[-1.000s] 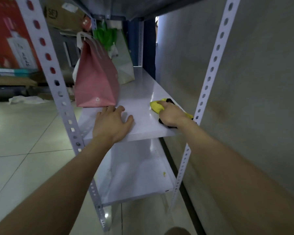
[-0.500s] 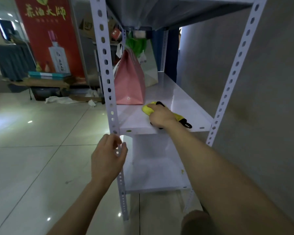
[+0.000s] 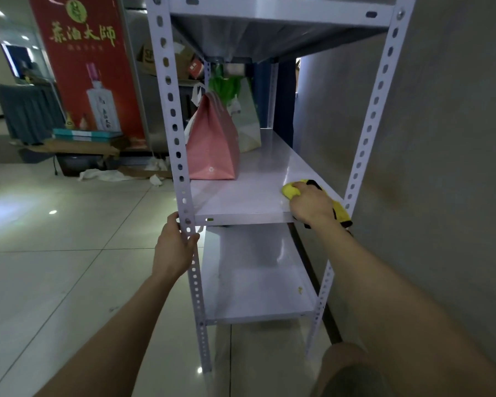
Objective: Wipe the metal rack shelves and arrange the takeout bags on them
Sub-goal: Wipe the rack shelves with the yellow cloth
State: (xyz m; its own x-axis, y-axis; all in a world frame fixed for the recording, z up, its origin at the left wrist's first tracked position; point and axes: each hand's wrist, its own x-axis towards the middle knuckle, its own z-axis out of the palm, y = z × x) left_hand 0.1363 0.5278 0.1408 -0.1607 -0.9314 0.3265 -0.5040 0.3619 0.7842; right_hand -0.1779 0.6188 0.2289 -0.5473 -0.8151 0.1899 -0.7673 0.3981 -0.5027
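A white metal rack stands against a grey wall. My left hand (image 3: 173, 247) grips its front left post (image 3: 181, 173) just below the middle shelf (image 3: 241, 202). My right hand (image 3: 311, 204) holds a yellow cloth (image 3: 289, 191) with a black edge, pressed onto the middle shelf's front right corner. On the same shelf, at the left, a pink takeout bag (image 3: 214, 144) stands upright. Behind it are a pale bag (image 3: 248, 124) and a green one (image 3: 225, 87). The lower shelf (image 3: 255, 276) holds only a small yellow speck.
The grey wall (image 3: 441, 138) runs close along the rack's right side. A tiled floor (image 3: 55, 253) spreads to the left. Further back stand a red banner (image 3: 89, 67), cardboard boxes and scattered paper. My knee (image 3: 347, 368) shows at the bottom.
My left hand left the middle shelf, dropped below it and took hold of the front left post. My right hand slid the cloth left, then back to the right corner. The view pulled back.
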